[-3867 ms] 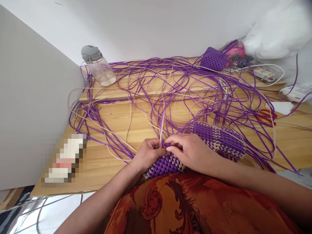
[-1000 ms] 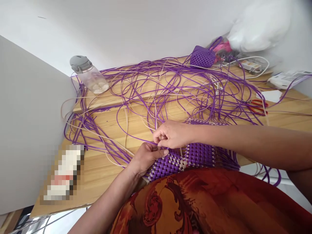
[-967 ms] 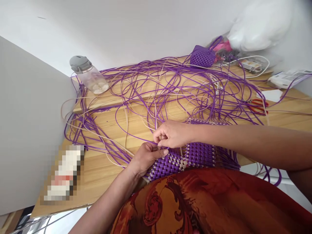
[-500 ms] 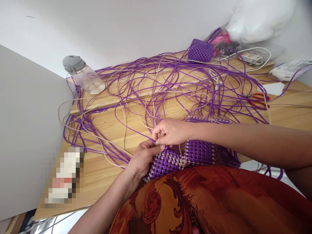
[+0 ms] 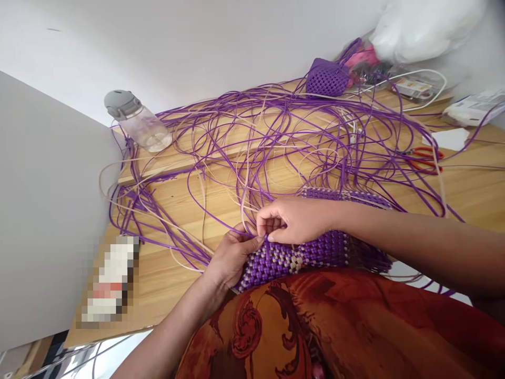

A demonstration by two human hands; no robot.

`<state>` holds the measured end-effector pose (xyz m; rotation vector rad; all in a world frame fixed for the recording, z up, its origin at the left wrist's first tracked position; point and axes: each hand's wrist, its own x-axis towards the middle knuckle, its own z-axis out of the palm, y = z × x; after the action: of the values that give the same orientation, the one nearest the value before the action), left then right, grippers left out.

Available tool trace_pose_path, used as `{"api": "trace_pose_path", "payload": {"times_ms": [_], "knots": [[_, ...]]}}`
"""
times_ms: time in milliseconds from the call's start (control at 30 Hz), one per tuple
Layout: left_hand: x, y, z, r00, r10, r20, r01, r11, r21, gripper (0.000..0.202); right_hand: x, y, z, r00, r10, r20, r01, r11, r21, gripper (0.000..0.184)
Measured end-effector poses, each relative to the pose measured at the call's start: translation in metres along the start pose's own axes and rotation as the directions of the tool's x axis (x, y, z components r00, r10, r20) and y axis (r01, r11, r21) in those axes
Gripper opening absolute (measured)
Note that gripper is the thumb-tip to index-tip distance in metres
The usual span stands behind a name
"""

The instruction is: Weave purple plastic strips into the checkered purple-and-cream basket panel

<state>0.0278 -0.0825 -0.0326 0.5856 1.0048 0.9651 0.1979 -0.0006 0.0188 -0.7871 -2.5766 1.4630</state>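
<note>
A purple and cream woven piece [image 5: 272, 263] lies at the table's near edge, against my patterned clothing. My left hand [image 5: 232, 255] grips its upper left edge, thumb on top. Close beside it, my right hand [image 5: 290, 221] pinches a purple cord [image 5: 268, 246] at that same edge, fingers curled. Just where the fingertips meet, the cord is partly hidden. Behind my right wrist, more of the weave [image 5: 325, 247] shows, with loose cord ends along its right side.
Long purple and cream cords [image 5: 252, 126] tangle across the wooden table [image 5: 173, 210]. A grey-lidded bottle [image 5: 144, 126] stands at back left. Orange-handled pliers or scissors [image 5: 426, 159] lie right. A small purple woven pouch [image 5: 325, 81] and white plastic bag [image 5: 426, 29] sit at the back.
My right hand has moved slightly right and down, its fingertips closer to the weave's edge. My left hand keeps its hold. The whole view has shifted a little.
</note>
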Motion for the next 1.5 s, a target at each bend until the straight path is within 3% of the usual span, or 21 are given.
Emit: {"api": "trace_pose_path", "payload": {"times_ms": [133, 367, 433, 500, 600, 733, 867, 967, 1033, 1100, 1167, 1333, 1500], "knots": [[0.0, 0.001, 0.0, 1.0, 0.012, 0.001, -0.012, 1.0, 0.029, 0.018, -0.004, 0.003, 0.004, 0.996, -0.015, -0.084, 0.014, 1.0, -0.012, 0.014], [-0.001, -0.002, -0.005, 0.999, 0.045, 0.027, -0.047, 0.996, 0.078, 0.019, -0.004, 0.0, 0.007, 0.993, 0.033, -0.115, -0.044, 0.994, -0.096, 0.014], [-0.002, -0.003, -0.005, 0.999, 0.052, 0.015, -0.053, 0.995, 0.08, 0.02, -0.008, -0.002, 0.009, 0.982, -0.025, -0.185, -0.01, 0.982, -0.188, 0.013], [-0.002, -0.004, -0.004, 0.999, 0.053, -0.005, -0.052, 0.995, 0.083, 0.02, -0.016, -0.003, 0.013, 0.95, -0.166, -0.265, 0.076, 0.944, -0.322, 0.006], [-0.003, -0.004, -0.003, 0.998, 0.056, -0.018, -0.054, 0.995, 0.084, 0.021, -0.028, 0.0, 0.024, 0.894, -0.363, -0.264, 0.189, 0.838, -0.512, 0.017], [-0.004, -0.003, 0.0, 0.997, 0.07, -0.01, -0.069, 0.995, 0.075, 0.024, -0.035, 0.008, 0.041, 0.867, -0.435, -0.245, 0.193, 0.745, -0.639, 0.023], [-0.004, -0.003, 0.002, 0.995, 0.09, -0.035, -0.087, 0.993, 0.083, 0.025, -0.029, 0.01, 0.053, 0.849, -0.458, -0.265, 0.176, 0.717, -0.675, 0.017], [-0.006, -0.005, 0.003, 0.994, 0.088, -0.063, -0.082, 0.992, 0.099, 0.026, -0.031, 0.004, 0.057, 0.854, -0.402, -0.33, 0.156, 0.803, -0.575, 0.015], [-0.007, -0.005, 0.003, 0.993, 0.085, -0.084, -0.075, 0.991, 0.108, 0.026, -0.038, -0.003, 0.058, 0.9, -0.256, -0.354, 0.106, 0.914, -0.391, 0.012], [-0.009, -0.006, 0.004, 0.992, 0.085, -0.092, -0.075, 0.991, 0.107, 0.025, -0.047, -0.01, 0.058, 0.948, -0.091, -0.304, 0.029, 0.979, -0.203, 0.009], [-0.01, -0.006, 0.004, 0.991, 0.091, -0.094, -0.082, 0.991, 0.102, 0.025, -0.054, -0.015, 0.057, 0.963, -0.029, -0.269, -0.002, 0.993, -0.114, 0.005], [-0.01, -0.007, 0.004, 0.989, 0.103, -0.103, -0.087, 0.986, 0.144, 0.025, -0.056, -0.017, 0.059, 0.921, -0.105, -0.376, 0.082, 0.994, -0.077, 0.003], [-0.01, -0.009, 0.004, 0.97, 0.215, -0.112, -0.182, 0.952, 0.246, 0.021, -0.055, -0.017, 0.064, 0.966, 0.131, -0.221, -0.089, 0.977, 0.191, 0.01]]}}
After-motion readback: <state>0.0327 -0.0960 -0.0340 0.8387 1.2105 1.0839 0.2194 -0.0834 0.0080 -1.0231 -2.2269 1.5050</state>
